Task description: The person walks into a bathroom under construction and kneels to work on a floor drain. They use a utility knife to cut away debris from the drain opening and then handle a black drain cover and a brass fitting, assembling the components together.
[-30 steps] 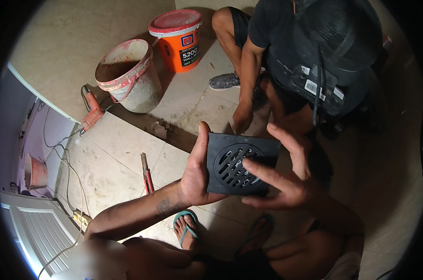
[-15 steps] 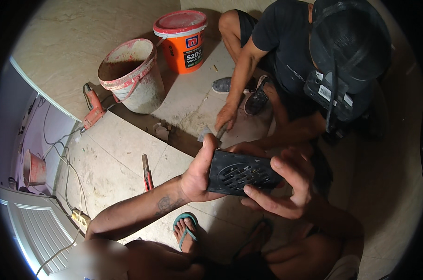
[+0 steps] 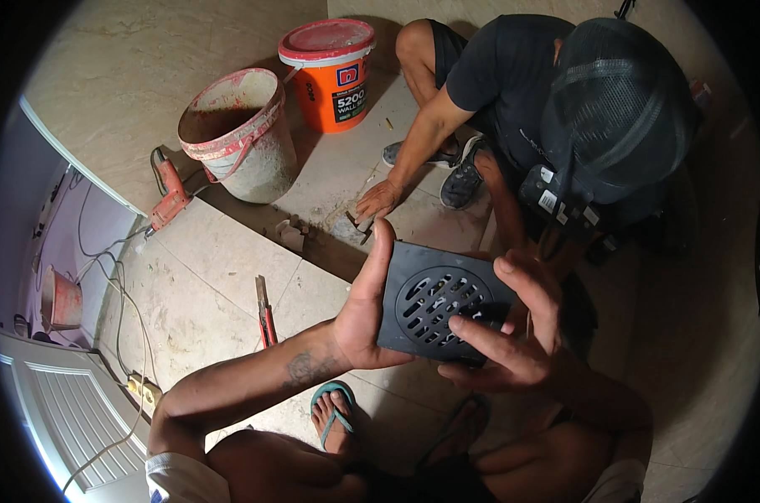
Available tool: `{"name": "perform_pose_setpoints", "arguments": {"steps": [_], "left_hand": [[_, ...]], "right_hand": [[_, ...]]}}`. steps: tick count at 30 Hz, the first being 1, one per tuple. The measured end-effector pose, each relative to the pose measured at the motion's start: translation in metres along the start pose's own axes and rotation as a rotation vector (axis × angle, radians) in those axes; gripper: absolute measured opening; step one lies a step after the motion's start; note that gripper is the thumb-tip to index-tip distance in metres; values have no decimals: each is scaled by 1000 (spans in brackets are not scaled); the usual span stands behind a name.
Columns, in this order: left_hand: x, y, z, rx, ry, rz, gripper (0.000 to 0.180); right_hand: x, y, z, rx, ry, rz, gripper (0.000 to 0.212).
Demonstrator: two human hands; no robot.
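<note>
A black square floor drain cover (image 3: 434, 289) with a round slotted grate is held up in front of me, its grate side facing me. My left hand (image 3: 365, 314) is closed on its left edge, thumb up along the side and the other fingers hidden beneath. My right hand (image 3: 522, 339) holds the lower right corner, with one fingertip resting on the slots. Beyond the cover, a co-worker's hand (image 3: 378, 199) presses down on the floor by a small tool (image 3: 361, 226), whose kind I cannot make out.
A crouching person (image 3: 514, 92) in dark clothes is at the far right. A dirty bucket (image 3: 258, 163) and an orange lidded pail (image 3: 334, 96) stand at the back. A red power drill (image 3: 170, 197), a red utility knife (image 3: 267, 318) and a power strip (image 3: 145, 392) with cables lie leftward.
The drain cover has tilted so its grate faces me more fully, and my right fingertip has moved onto the slots. The co-worker's hand has shifted left along the floor.
</note>
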State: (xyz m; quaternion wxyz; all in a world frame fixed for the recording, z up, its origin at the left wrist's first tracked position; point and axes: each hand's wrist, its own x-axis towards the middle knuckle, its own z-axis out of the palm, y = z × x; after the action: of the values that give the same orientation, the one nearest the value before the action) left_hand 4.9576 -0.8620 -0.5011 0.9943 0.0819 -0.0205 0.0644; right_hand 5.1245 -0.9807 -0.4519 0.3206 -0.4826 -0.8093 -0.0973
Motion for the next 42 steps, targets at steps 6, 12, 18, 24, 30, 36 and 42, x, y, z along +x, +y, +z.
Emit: {"name": "perform_pose_setpoints", "arguments": {"steps": [6,12,18,24,30,36,42], "left_hand": [[3,-3,-15,-279,-2,-12,107],[-10,28,12,547,95,348,104],[-25,76,52,2182,-121,960,71],[-21,61,32,2138,-183,1035,81],[-1,46,20,1718,-301,1076,112],[-2,7,7,453,360,401,106],[-2,6,2,213,263,252,106]], "right_hand": [[-10,6,7,157,29,80,60],[-22,14,16,317,127,34,66],[-34,0,48,874,-34,572,64],[-45,-10,62,1112,-201,743,60],[-40,-11,57,1014,-165,683,65],[-22,-4,34,344,0,364,61],[-15,-3,18,154,-97,371,69]]}}
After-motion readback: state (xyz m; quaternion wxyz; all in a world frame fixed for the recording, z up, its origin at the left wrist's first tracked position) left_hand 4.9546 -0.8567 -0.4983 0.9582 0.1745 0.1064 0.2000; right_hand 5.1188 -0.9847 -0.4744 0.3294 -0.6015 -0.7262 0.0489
